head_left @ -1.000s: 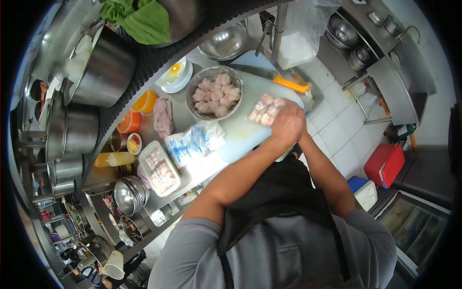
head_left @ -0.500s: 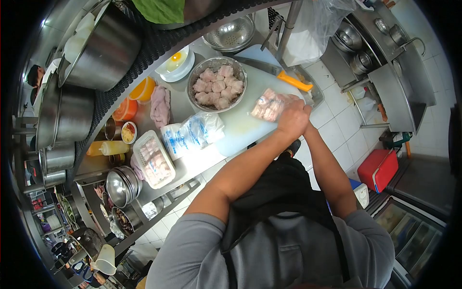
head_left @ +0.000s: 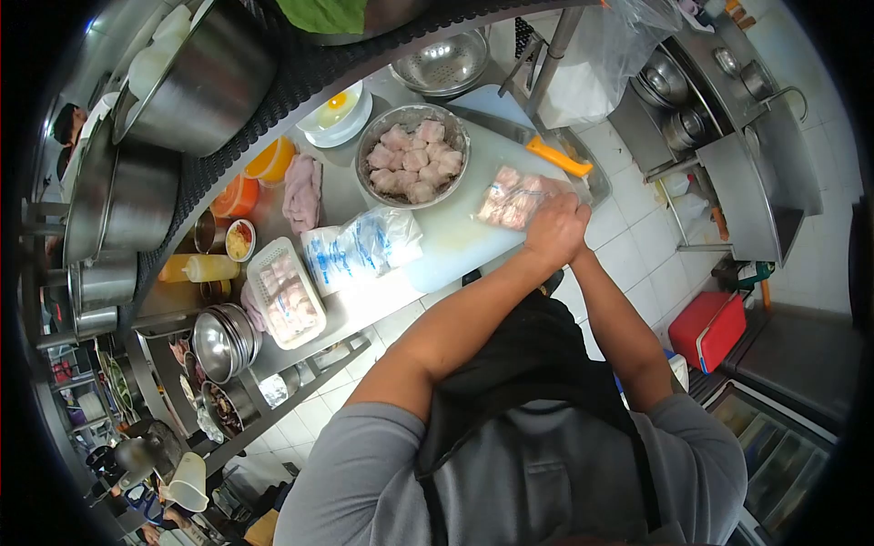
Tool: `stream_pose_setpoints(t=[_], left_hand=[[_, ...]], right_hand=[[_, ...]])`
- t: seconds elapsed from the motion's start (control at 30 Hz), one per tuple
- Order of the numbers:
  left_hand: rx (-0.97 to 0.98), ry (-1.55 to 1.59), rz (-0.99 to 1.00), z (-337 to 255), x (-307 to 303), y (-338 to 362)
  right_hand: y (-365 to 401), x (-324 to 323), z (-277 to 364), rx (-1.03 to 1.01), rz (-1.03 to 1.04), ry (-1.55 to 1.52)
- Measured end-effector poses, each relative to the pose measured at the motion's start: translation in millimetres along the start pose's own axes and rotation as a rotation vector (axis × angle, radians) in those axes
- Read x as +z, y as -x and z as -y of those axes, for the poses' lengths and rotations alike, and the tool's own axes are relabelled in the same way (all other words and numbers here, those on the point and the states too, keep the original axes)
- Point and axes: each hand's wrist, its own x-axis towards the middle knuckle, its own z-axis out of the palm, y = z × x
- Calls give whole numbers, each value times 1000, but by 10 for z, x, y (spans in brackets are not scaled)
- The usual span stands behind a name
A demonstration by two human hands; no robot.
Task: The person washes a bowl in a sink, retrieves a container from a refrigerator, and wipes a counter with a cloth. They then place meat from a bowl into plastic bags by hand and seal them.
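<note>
A clear plastic bag of pale pink meat chunks [head_left: 512, 198] lies on the white cutting board [head_left: 455, 244], with blue print on the bag. At its right end, my left hand [head_left: 552, 231] is closed on the gathered plastic. My right hand [head_left: 580, 221] presses against the left one, also closed at the bag's mouth; its fingers are partly hidden. Left of the bag stands a metal bowl [head_left: 366, 189] full of similar meat chunks. A stack of flat printed plastic bags [head_left: 360, 250] lies beside the board.
A knife with an orange handle [head_left: 558, 156] lies behind the bag. On the left, a white basket [head_left: 318, 316] holds bagged meat. A folded pink cloth [head_left: 302, 191], a small bowl with a yolk [head_left: 350, 129] and a colander [head_left: 442, 65] stand further back, under a shelf of pots.
Both hands stay closed together at the bag's end, barely moved. The camera view has shifted slightly.
</note>
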Motion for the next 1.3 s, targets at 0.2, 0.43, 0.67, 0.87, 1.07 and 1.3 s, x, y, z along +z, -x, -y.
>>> stream_pose_setpoints(t=[0.2, 0.43, 0.67, 0.87, 1.07, 1.3], left_hand=[[-71, 41, -42, 34, -57, 36], [-122, 12, -66, -51, -136, 111], [-341, -133, 403, -660, 11, 157], [-814, -232, 275, -627, 156, -268], [-940, -366, 57, -454, 325, -284], [-919, -602, 458, -14, 502, -177]], right_hand=[[110, -453, 11, -15, 58, 168], [-464, -829, 280, -315, 146, 296], [-1054, -924, 367, -40, 540, 127], [-1385, -870, 196, -286, 649, 104], [-1430, -904, 55, -308, 708, 118], [-1094, -1057, -77, -346, 682, 37]])
